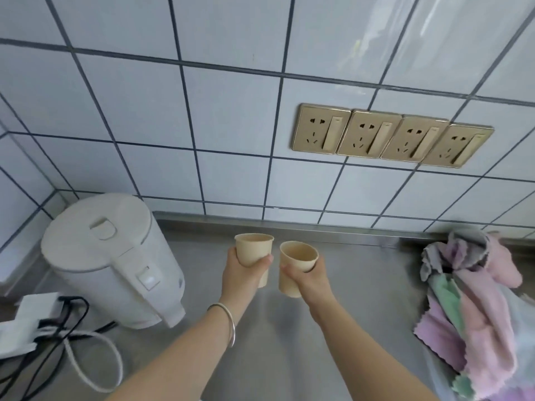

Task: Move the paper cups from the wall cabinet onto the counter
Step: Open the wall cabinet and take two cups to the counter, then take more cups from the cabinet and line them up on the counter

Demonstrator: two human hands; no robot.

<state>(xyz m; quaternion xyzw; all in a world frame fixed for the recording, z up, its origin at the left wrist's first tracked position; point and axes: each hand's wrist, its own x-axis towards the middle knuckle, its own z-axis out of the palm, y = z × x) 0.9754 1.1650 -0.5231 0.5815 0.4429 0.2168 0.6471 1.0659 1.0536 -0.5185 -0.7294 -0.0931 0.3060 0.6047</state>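
Note:
Two plain beige paper cups are held side by side over the steel counter [362,285], both upright with the mouth up. My left hand [244,273] grips the left paper cup [254,250] around its middle; a silver bangle sits on that wrist. My right hand [311,277] wraps the right paper cup [295,261], which tilts slightly toward me. Whether the cup bottoms touch the counter is hidden by my hands. The wall cabinet is out of view.
A white electric kettle [115,256] stands on the counter at the left, with a white adapter and cables [43,328] in front of it. A heap of pastel cloths [477,299] lies at the right. Gold wall sockets [390,137] are on the tiled wall.

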